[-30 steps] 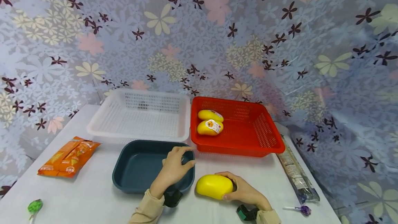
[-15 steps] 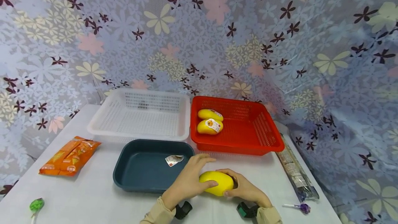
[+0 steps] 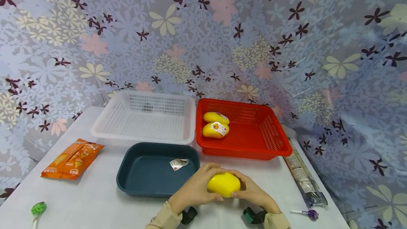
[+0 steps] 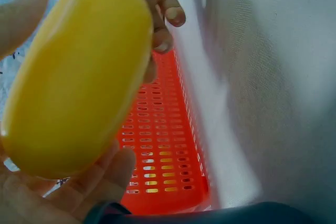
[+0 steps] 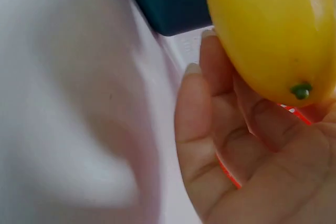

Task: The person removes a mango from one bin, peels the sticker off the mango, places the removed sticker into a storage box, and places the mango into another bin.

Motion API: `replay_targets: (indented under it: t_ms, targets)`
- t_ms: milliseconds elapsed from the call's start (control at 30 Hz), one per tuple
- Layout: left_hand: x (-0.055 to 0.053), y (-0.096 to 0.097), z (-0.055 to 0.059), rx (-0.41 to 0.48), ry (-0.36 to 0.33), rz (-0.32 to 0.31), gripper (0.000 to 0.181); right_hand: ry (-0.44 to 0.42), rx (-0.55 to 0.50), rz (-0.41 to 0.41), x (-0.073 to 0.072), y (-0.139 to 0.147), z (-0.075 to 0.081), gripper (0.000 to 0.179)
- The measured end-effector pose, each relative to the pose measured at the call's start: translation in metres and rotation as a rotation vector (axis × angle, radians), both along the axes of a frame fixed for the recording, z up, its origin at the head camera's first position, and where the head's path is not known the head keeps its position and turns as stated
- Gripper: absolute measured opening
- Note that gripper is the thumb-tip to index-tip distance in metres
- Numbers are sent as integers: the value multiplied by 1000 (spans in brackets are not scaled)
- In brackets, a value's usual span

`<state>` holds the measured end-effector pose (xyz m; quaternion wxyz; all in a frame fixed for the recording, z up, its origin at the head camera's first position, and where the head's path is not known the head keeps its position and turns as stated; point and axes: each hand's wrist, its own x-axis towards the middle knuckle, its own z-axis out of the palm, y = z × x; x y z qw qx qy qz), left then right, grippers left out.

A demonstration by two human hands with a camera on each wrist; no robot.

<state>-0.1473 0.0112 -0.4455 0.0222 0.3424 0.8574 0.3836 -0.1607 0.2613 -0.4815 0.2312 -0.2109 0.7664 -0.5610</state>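
A smooth yellow mango (image 3: 224, 184) is held between both hands in front of the red basket. My left hand (image 3: 197, 189) curls round its left end, and my right hand (image 3: 254, 192) grips the right end. Seen from the left wrist, the mango (image 4: 79, 82) fills much of the view, with fingers at both of its ends. The right wrist view shows a small green stem (image 5: 301, 91) at the end close to my right palm (image 5: 278, 177). Just left of my left hand, the dark teal tray (image 3: 127, 185) contains a printed sticker (image 3: 179, 164).
Two labelled yellow mangoes (image 3: 215, 129) lie at the left inside the red basket (image 3: 241, 154). Beside it stands a white basket (image 3: 143, 136). An orange snack bag (image 3: 72, 160) and a green lollipop (image 3: 38, 208) are at left; a long clear packet (image 3: 302, 176) and purple lollipop (image 3: 313, 215) at right.
My left hand has moved right from over the tray to the mango and now holds it, uncovering the sticker in the tray. The mango has shifted slightly right and is turned in both hands.
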Motion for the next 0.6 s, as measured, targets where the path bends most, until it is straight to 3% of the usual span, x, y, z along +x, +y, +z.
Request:
replay_targets:
  t_ms: [133, 333, 400, 600]
  targets:
    - [-1, 0, -2, 6, 6, 6, 62, -14, -33, 2, 0, -2, -2, 70]
    - [-3, -1, -5, 10, 54, 32, 58, -48, -15, 18, -2, -1, -11, 89]
    - [-2, 0, -7, -6, 94, 37, 57, -33, -6, 13, -2, 0, -14, 88]
    - [3, 6, -13, -116, 296, 44, 54, 62, -48, 4, -3, 2, -21, 63]
